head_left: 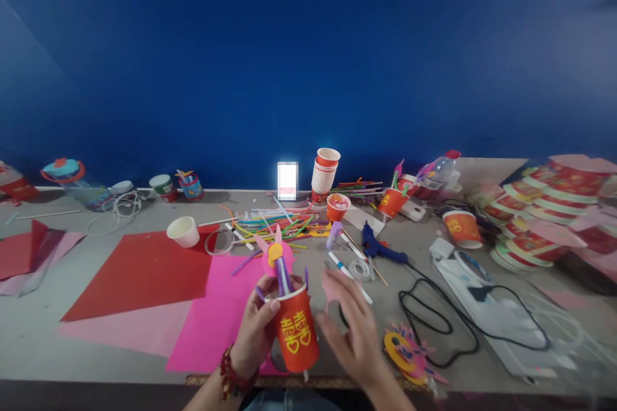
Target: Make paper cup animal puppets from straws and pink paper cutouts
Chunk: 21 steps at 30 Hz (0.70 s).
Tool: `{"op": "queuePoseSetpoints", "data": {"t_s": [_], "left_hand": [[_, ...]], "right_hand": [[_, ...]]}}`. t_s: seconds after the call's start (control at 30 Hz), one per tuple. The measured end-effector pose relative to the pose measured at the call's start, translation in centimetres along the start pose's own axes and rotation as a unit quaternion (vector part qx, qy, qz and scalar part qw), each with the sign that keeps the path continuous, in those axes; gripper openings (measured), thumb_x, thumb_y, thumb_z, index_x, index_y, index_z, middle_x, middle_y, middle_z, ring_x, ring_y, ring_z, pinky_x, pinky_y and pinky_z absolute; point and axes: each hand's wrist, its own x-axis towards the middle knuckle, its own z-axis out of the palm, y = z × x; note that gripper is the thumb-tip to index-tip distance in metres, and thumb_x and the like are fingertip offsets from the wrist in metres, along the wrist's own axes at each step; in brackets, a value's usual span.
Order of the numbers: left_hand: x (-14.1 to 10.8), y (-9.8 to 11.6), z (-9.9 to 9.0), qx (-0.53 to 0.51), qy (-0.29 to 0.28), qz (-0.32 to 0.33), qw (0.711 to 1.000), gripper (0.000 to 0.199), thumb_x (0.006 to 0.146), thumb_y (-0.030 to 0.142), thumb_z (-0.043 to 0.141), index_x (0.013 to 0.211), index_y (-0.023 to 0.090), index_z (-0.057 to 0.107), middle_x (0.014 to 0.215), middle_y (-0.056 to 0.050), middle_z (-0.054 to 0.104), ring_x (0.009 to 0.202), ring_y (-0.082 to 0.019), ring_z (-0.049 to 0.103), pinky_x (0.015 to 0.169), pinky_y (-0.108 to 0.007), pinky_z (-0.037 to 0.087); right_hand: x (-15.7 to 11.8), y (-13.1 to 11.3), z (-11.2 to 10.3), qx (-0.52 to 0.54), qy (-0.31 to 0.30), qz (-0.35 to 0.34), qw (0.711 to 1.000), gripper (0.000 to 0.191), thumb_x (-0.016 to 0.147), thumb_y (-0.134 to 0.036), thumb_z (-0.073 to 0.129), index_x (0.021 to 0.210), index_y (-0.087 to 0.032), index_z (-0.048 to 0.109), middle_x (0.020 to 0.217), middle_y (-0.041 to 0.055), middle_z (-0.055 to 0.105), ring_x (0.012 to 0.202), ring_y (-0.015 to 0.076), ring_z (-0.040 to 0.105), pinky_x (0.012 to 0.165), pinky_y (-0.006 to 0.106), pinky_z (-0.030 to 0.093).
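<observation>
Blue partition [308, 70] stood behind a grey table [33, 340], where a red sheet [139, 276] partly underlay a magenta sheet [212, 308]. The person's right hand [354, 327] was open, fingers parted from the thumb, just right of the red cup [299, 340]. The left hand [258, 327] was closed around the cup's left side, thumb near the rim. A pink flower [285, 255] rose above the cup. Whether the right fingertips touched a pink scrap [330, 287] could not be told.
</observation>
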Motion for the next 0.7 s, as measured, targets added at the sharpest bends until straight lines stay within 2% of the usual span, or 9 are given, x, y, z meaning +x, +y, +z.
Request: {"op": "queuePoseSetpoints", "data": {"t_s": [0.07,0.13,0.2,0.23,0.3,0.43,0.6,0.7], "left_hand": [[-0.1,0.4,-0.3,0.002,-0.03,-0.028,0.999,0.041,0.071,0.038,0.081,0.105,0.021,0.066,0.1,-0.007,0.075,0.088,-0.026,0.073,0.082,-0.039,0.057],[-0.2,0.6,-0.6,-0.003,-0.045,-0.049,0.998,0.04,0.072,0.037,0.081,0.105,0.021,0.066,0.102,-0.007,0.075,0.087,-0.025,0.073,0.081,-0.037,0.057],[-0.2,0.6,-0.8,-0.009,-0.046,-0.063,0.997,0.039,0.072,0.034,0.081,0.106,0.022,0.065,0.102,-0.007,0.075,0.09,-0.024,0.073,0.082,-0.035,0.056],[-0.2,0.5,-0.9,-0.01,-0.048,-0.068,0.996,0.039,0.072,0.033,0.081,0.106,0.022,0.065,0.101,-0.007,0.075,0.091,-0.024,0.072,0.082,-0.034,0.055],[-0.1,0.4,-0.8,-0.007,-0.064,-0.077,0.995,0.039,0.074,0.031,0.08,0.108,0.022,0.064,0.101,-0.008,0.075,0.091,-0.023,0.072,0.08,-0.033,0.055],[-0.1,0.4,-0.5,0.002,-0.11,-0.071,0.991,0.037,0.078,0.031,0.078,0.11,0.021,0.064,0.102,-0.008,0.074,0.088,-0.022,0.07,0.078,-0.033,0.054],[0.0,0.6,-0.5,0.002,-0.109,-0.06,0.992,0.035,0.079,0.029,0.077,0.109,0.02,0.064,0.103,-0.009,0.073,0.092,-0.023,0.07,0.082,-0.035,0.053],[0.0,0.6,-0.6,-0.004,-0.105,-0.059,0.993,0.036,0.078,0.028,0.078,0.11,0.019,0.064,0.103,-0.009,0.073,0.093,-0.025,0.07,0.082,-0.036,0.053]], "right_hand": [[1.2,3.7,-2.2,-0.073,0.012,0.026,0.997,0.039,0.094,-0.024,0.049,0.132,-0.025,0.055,0.128,0.0109,0.063,0.12,0.0309,0.056,0.101,0.048,0.045],[2.3,7.9,-4.3,-0.196,0.015,0.088,0.977,0.033,0.093,-0.023,0.048,0.123,-0.017,0.061,0.12,0.0151,0.066,0.111,0.0321,0.06,0.097,0.047,0.045],[3.2,11.7,-5.9,-0.326,-0.03,0.165,0.93,0.037,0.087,-0.014,0.049,0.123,-0.011,0.059,0.118,0.0177,0.066,0.106,0.0332,0.06,0.093,0.046,0.046],[3.5,13.3,-6.3,-0.371,-0.072,0.187,0.907,0.039,0.085,-0.012,0.05,0.123,-0.01,0.058,0.12,0.0186,0.065,0.105,0.0336,0.06,0.092,0.045,0.046],[3.8,15.7,-6.6,-0.384,-0.098,0.197,0.897,0.04,0.079,-0.007,0.053,0.119,-0.009,0.059,0.121,0.0203,0.064,0.102,0.0338,0.06,0.087,0.044,0.047],[4.4,18.6,-6.0,-0.369,-0.144,0.18,0.9,0.044,0.073,0.0,0.054,0.116,-0.009,0.062,0.119,0.0183,0.065,0.099,0.0298,0.062,0.085,0.038,0.046],[5.2,20.5,-6.1,-0.34,-0.16,0.148,0.915,0.044,0.07,0.0,0.056,0.112,-0.01,0.063,0.133,0.0186,0.057,0.111,0.029,0.059,0.093,0.035,0.043],[5.4,21.3,-6.6,-0.315,-0.155,0.141,0.926,0.042,0.07,-0.004,0.059,0.109,-0.015,0.064,0.12,0.0139,0.066,0.107,0.0275,0.062,0.09,0.033,0.045]]}}
